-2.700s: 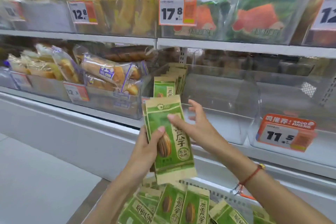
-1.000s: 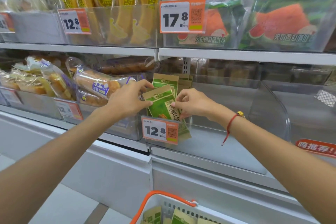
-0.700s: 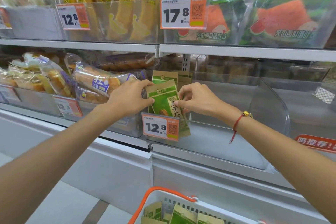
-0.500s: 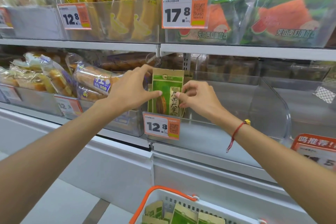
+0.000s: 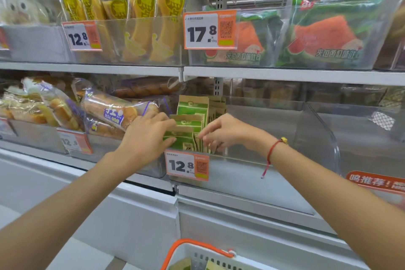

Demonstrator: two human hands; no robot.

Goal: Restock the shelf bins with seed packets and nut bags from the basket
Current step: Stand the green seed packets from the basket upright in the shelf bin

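Observation:
Green-and-kraft seed packets [image 5: 192, 109] stand in a row at the left end of a clear shelf bin [image 5: 252, 173] on the lower shelf. The front seed packet [image 5: 183, 139] sits low behind the 12.8 price tag [image 5: 187, 165]. My left hand [image 5: 146, 138] pinches its left edge, thumb on its face and fingers behind. My right hand [image 5: 221, 133] is at the packets' right side, its spread fingertips touching their edges. The white basket [image 5: 197, 257] with an orange handle shows at the bottom edge, with more packets inside.
The bin's right part holds nothing. Bagged bread rolls [image 5: 109, 112] fill the bin to the left. The upper shelf [image 5: 285, 75] carries banana-cake bags [image 5: 142, 19] and watermelon-print bags [image 5: 324, 35]. An orange sign [image 5: 377, 182] hangs at lower right.
Both hands carried a seed packet from the basket up to the bin, stood it before the row and lowered it. My right hand's pinch has loosened to spread fingertips.

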